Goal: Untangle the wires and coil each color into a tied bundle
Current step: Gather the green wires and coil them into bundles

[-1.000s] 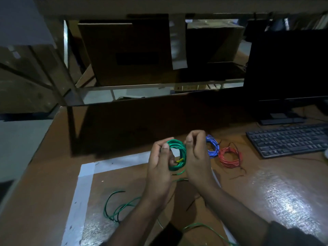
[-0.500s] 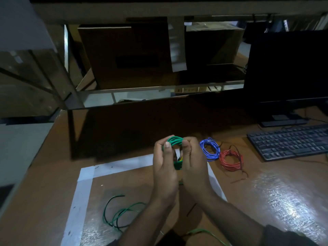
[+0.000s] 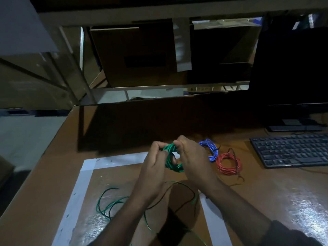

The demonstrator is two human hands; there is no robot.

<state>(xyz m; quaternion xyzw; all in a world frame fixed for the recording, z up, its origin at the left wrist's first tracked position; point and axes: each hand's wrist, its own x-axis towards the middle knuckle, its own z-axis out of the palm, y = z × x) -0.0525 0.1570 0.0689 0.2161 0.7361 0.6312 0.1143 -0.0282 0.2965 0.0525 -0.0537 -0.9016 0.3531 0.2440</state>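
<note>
A green wire coil (image 3: 171,159) is held up above the desk between both hands. My left hand (image 3: 154,163) grips its left side with curled fingers, and my right hand (image 3: 192,157) pinches its top right. Loose green wire (image 3: 113,204) trails from the coil down onto the brown desk, partly hidden by my forearms. A blue coiled bundle (image 3: 210,150) and a red coiled bundle (image 3: 228,163) lie on the desk to the right of my hands.
White tape (image 3: 113,160) marks a rectangle on the desk under my arms. A black keyboard (image 3: 292,150) and a dark monitor (image 3: 291,64) stand at the right. Cardboard boxes (image 3: 134,54) sit on a shelf behind the desk.
The hands have shifted slightly right and turned the green coil, which now shows more between them. The loose green tail has swung across the desk under my arms.
</note>
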